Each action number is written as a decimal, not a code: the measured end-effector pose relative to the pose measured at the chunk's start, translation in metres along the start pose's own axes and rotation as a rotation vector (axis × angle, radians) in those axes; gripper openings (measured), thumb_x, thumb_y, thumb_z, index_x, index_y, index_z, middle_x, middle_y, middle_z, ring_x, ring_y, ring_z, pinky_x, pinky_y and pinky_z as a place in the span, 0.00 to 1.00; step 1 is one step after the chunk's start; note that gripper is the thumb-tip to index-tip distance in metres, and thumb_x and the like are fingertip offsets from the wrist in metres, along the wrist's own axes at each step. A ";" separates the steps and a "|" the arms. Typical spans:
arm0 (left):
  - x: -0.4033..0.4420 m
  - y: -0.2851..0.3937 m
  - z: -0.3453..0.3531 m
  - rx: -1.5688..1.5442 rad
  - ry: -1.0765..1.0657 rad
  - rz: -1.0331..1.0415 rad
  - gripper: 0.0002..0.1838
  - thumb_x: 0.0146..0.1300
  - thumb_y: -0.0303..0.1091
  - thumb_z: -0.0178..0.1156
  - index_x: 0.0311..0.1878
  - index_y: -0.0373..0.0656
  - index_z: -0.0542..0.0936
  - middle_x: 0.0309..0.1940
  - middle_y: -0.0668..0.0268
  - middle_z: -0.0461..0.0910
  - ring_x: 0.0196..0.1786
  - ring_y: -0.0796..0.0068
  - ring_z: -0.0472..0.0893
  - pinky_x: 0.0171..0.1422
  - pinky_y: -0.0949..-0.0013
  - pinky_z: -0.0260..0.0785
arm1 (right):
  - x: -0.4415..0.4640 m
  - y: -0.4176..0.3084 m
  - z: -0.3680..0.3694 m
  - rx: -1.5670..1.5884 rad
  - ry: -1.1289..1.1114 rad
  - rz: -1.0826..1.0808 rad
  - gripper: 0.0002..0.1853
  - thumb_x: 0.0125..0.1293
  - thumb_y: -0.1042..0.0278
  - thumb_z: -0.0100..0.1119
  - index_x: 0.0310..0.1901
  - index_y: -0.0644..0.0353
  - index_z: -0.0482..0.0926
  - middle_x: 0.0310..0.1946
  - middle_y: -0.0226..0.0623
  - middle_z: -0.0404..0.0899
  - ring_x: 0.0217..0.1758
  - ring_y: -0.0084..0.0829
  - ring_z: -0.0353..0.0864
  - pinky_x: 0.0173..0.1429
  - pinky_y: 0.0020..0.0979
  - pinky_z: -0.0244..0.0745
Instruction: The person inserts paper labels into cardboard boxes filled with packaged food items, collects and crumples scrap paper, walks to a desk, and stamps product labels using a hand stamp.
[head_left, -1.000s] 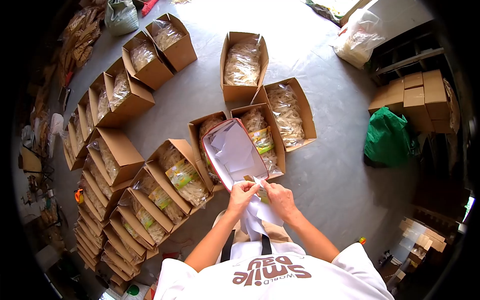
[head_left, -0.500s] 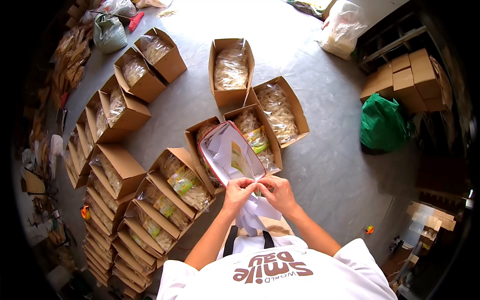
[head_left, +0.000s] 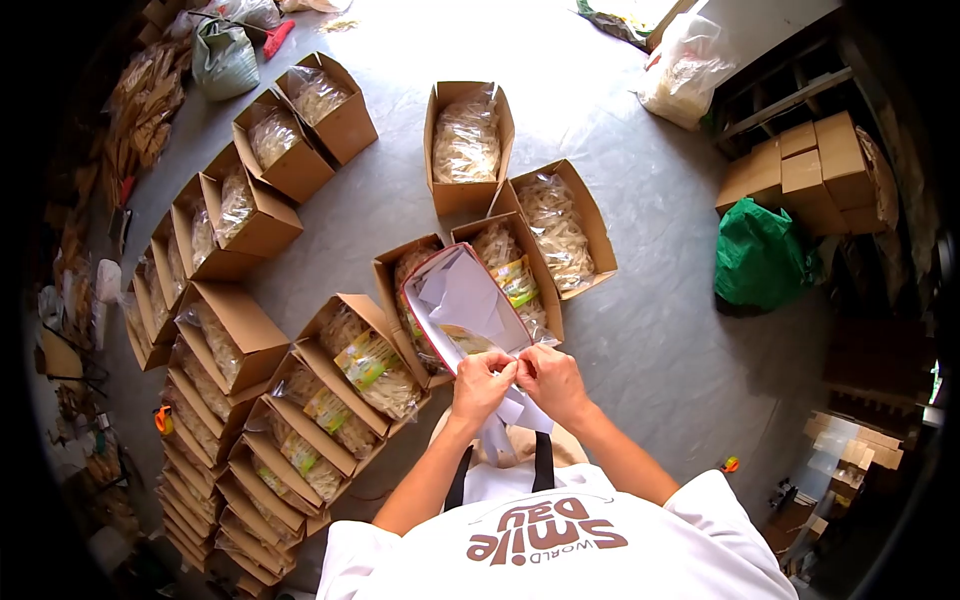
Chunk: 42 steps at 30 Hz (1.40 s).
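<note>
My left hand (head_left: 482, 386) and my right hand (head_left: 553, 384) meet at the near edge of a red-rimmed white box (head_left: 418, 312). The fingertips of both are pinched together on white paper, mostly hidden by the fingers. Below them hangs a strip of white paper (head_left: 495, 442) in front of my body. Inside the box lie loose white paper sheets (head_left: 462, 285) and a yellowish printed label (head_left: 466, 339). The box rests over open cartons; one beside it holds a clear bag of pale dried strips (head_left: 497, 243) with a yellow-green label (head_left: 517, 283).
Several open cartons (head_left: 265, 232) with bagged pale strips curve along the left. Further cartons (head_left: 468, 195) stand ahead. A green sack (head_left: 762, 258) and stacked closed boxes (head_left: 800, 175) are at right, a white bag (head_left: 686, 75) behind. Grey floor (head_left: 660, 280) shows between.
The yellowish label, upright in the box before, now shows lower, close to my hands. The white paper below my hands has shifted and spreads less. Both hands stay pinched together.
</note>
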<state>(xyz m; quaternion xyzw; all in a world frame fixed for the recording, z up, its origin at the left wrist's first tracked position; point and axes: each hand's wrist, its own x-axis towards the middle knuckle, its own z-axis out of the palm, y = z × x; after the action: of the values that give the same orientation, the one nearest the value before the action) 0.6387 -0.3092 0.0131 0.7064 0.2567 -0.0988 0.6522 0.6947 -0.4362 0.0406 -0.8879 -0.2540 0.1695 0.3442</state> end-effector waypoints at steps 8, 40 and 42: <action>-0.001 0.004 -0.007 -0.091 -0.005 -0.012 0.10 0.53 0.30 0.59 0.32 0.30 0.80 0.21 0.60 0.81 0.25 0.78 0.79 0.33 0.75 0.71 | 0.002 -0.002 0.006 -0.068 -0.021 -0.062 0.09 0.60 0.66 0.52 0.29 0.64 0.73 0.26 0.43 0.74 0.28 0.44 0.76 0.33 0.39 0.73; 0.054 0.072 0.013 -0.569 -0.346 -0.076 0.17 0.54 0.29 0.62 0.47 0.35 0.78 0.35 0.62 0.82 0.38 0.79 0.78 0.49 0.76 0.67 | 0.087 0.066 -0.070 0.261 0.265 -0.229 0.08 0.56 0.79 0.55 0.39 0.63 0.76 0.31 0.39 0.77 0.34 0.35 0.78 0.39 0.31 0.73; 0.070 0.044 0.040 -0.541 -0.375 -0.144 0.16 0.57 0.29 0.60 0.49 0.36 0.77 0.36 0.63 0.81 0.39 0.79 0.78 0.48 0.78 0.66 | 0.114 0.091 -0.078 0.858 0.176 0.156 0.04 0.62 0.77 0.54 0.38 0.66 0.75 0.32 0.31 0.78 0.33 0.21 0.76 0.38 0.22 0.71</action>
<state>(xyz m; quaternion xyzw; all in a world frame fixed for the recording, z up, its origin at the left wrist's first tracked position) 0.7275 -0.3323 0.0128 0.4574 0.1983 -0.2012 0.8432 0.8550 -0.4702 0.0181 -0.6922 -0.0626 0.2087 0.6880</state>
